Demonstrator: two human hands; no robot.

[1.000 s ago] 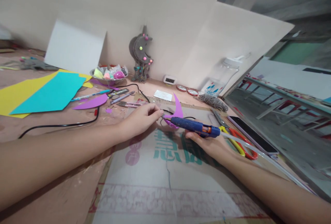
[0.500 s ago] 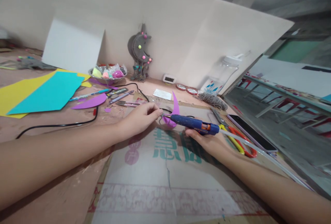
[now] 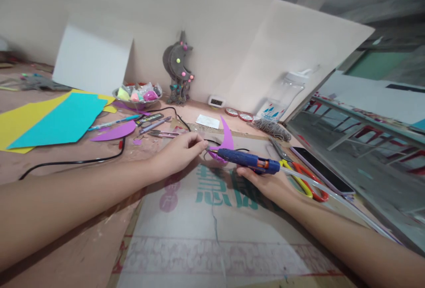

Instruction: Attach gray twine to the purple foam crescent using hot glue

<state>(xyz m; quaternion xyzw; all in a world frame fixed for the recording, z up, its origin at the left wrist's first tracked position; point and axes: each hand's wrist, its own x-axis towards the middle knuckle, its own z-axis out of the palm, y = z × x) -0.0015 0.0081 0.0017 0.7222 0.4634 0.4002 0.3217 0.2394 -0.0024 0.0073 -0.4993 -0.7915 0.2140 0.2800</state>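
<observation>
My right hand (image 3: 265,184) is wrapped round a blue glue gun (image 3: 249,159), its nozzle pointing left and a long clear glue stick (image 3: 318,185) trailing from its back. My left hand (image 3: 186,149) is closed in a pinch right at the nozzle tip, on what looks like a thin strand of grey yarn (image 3: 206,156). Just behind the nozzle stands a purple paper crescent (image 3: 227,136), its lower part partly hidden by the gun. A loose thread (image 3: 215,228) lies on the printed board (image 3: 172,248) beneath my hands.
Scissors (image 3: 307,181), a phone (image 3: 322,170) and a grey yarn bundle (image 3: 272,129) lie at right, near a clear bottle (image 3: 282,95). Leftward are coloured paper sheets (image 3: 59,122), pens, a black cord (image 3: 69,162) and a bowl (image 3: 137,102). A decorated grey moon (image 3: 175,64) stands at the wall.
Both hands stay almost in place, with the glue gun's nozzle still at my left fingertips. The whole view has shifted very slightly.
</observation>
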